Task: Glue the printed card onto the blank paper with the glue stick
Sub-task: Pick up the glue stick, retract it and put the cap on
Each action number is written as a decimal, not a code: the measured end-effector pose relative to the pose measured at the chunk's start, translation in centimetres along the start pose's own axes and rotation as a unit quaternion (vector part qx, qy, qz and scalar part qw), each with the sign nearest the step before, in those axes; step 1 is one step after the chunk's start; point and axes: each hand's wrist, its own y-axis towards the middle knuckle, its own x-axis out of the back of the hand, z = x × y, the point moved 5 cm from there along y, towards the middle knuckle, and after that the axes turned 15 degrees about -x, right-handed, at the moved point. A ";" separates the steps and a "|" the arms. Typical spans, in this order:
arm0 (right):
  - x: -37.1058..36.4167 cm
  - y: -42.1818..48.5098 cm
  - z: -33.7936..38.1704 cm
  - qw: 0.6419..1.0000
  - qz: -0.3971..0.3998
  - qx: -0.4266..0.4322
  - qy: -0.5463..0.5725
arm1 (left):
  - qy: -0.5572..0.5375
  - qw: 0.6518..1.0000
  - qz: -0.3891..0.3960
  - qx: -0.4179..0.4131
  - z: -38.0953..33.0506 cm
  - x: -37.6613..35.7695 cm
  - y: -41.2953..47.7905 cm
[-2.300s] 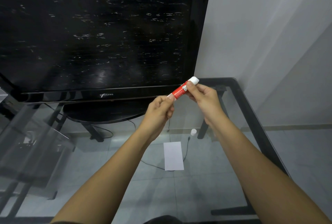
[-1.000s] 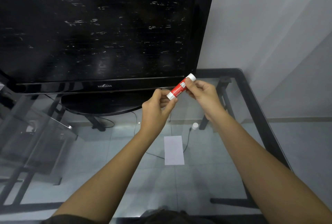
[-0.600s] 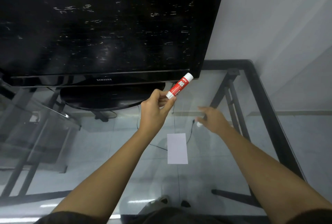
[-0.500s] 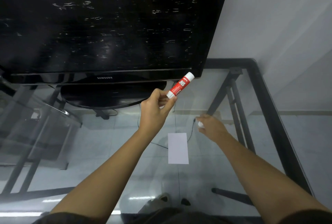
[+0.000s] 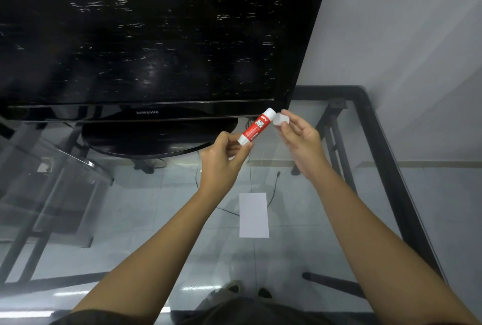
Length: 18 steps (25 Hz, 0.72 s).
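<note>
Left hand [image 5: 220, 161] is raised above the glass desk [image 5: 326, 246], its fingers curled and its thumb pressed against the white bottom end of the glue stick [image 5: 257, 126], pinching it so the red tube slants up and to the right. Its forearm runs straight up from the lower left, wrist almost in line with the arm. The right hand [image 5: 300, 137] is up at the same height, just right of the tube's top end, with the palm turned partly inward and the fingers loosely bent; thumb and forefinger grip a small white cap [image 5: 281, 119], which sits right beside the tip of the stick, though whether it touches the tip is hard to tell. The right forearm rises from the lower right corner, so the two arms converge in a narrow V toward the stick. Both hands are well clear of the desk surface. Below and between the wrists a white sheet of paper [image 5: 253, 215] lies flat on the glass, its long side running away from the person, touched by neither hand. Behind the hands stands a large black television [image 5: 146, 37] on an oval base [image 5: 156, 139], set on the far side of the desk, and a plain grey wall [image 5: 404, 37] rises on the right.
</note>
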 end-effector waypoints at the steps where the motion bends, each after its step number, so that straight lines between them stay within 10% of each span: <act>1: -0.3 -0.4 0.5 1.000 0.010 0.011 0.019 | 0.001 1.000 0.005 -0.007 -0.1 -0.1 -0.1; 18: 1.1 -1.6 5.5 0.978 0.091 0.085 -0.167 | -0.012 0.997 0.053 -0.048 -0.5 0.7 1.1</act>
